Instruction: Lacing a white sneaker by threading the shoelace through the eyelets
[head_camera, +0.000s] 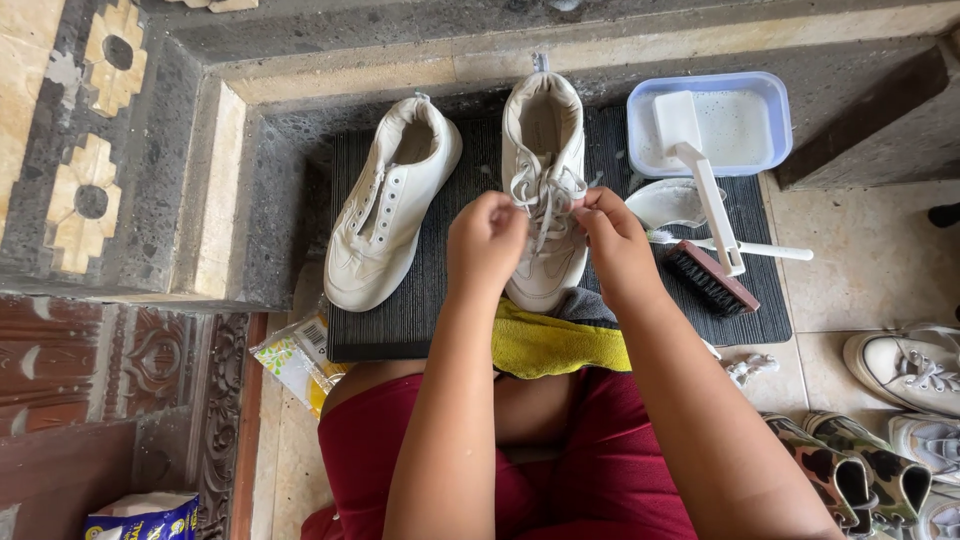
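Observation:
Two white sneakers rest on a black ribbed mat (420, 300). The right sneaker (543, 130) stands toe towards me, and its white laces (545, 195) are pinched between both hands. My left hand (487, 238) grips the lace on the left side of the shoe. My right hand (608, 232) grips the lace on the right side. The left sneaker (392, 200) lies beside it, unlaced and untouched. A yellow and grey cloth (555, 342) lies under the toe of the laced shoe, over my lap in red shorts.
A blue tub of soapy water (712, 122) holds a white brush. A dark bristle brush (712, 280), a toothbrush (760, 248) and a white insole (668, 203) lie at the mat's right. More shoes (905, 370) stand right; packets (298, 362) left; stone steps behind.

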